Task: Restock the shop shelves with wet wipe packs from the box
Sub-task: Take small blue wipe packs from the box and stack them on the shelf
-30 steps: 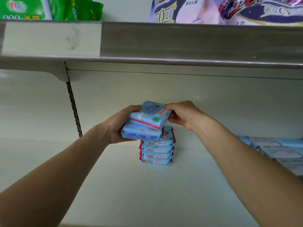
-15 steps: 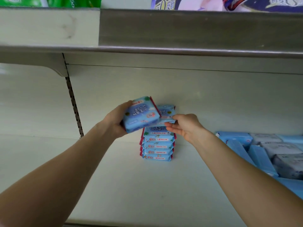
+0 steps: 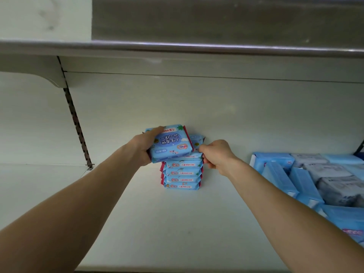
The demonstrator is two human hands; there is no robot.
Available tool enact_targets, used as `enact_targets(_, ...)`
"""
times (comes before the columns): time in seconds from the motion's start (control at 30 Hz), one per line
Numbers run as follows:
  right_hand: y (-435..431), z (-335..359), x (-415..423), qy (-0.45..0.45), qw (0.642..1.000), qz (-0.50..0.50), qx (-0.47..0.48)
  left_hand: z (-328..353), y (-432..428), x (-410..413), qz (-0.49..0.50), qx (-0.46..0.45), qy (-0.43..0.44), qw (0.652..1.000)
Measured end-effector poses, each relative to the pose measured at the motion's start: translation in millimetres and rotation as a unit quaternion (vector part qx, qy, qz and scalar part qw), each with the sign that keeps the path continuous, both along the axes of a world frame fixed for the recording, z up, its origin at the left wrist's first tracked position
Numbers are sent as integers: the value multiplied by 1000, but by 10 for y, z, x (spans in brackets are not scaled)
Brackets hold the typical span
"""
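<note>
Left hand [image 3: 144,146] grips the held pack [image 3: 171,143] by its left end, thumb over the upper edge and fingers curled beneath; the pack is tilted with its face to the camera. Right hand [image 3: 215,154] pinches the right end of the top pack [image 3: 187,157], thumb above and fingers curled under. The held pack is light blue with red end seams. It carries large white Chinese characters printed upside down from here, a red oval logo too small to read, and a small tab starting "10". Its lower edge overlaps the top of the stack [image 3: 182,174], which stands at the back of the shelf [image 3: 177,223] against the rear panel. Each front edge in the stack bears a red oval logo and a line of print too fine to read. A blue corner [image 3: 198,139] shows behind the held pack; whether it belongs to the top pack is unclear. Well to the right lie blue and grey packs [image 3: 315,174], some leaning, their labels blurred. A slotted upright [image 3: 75,119] stands at left and the upper shelf lip [image 3: 177,46] runs above. Half a second ago the held pack was higher and left of the stack; now it sits lower, against the stack's top. The green and purple goods on the upper shelf are out of view.
</note>
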State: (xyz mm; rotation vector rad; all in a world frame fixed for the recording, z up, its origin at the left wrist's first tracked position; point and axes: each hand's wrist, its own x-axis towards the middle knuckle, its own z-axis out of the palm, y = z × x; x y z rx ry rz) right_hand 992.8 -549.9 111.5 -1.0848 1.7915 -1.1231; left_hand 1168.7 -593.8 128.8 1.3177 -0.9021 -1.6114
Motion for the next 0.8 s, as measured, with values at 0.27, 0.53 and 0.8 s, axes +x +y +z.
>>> enact_targets(0.27,12,356,-32,144,984,21,-106,179,34,121,-41,-5,-32,999)
enact_targets(0.53,41,497,175,-172,978,72,-89,347,156,149,-120,29,77,989)
enact_targets(0.8,116,483,107,-107,987,117,-38,316,167,177,-105,2,66,992)
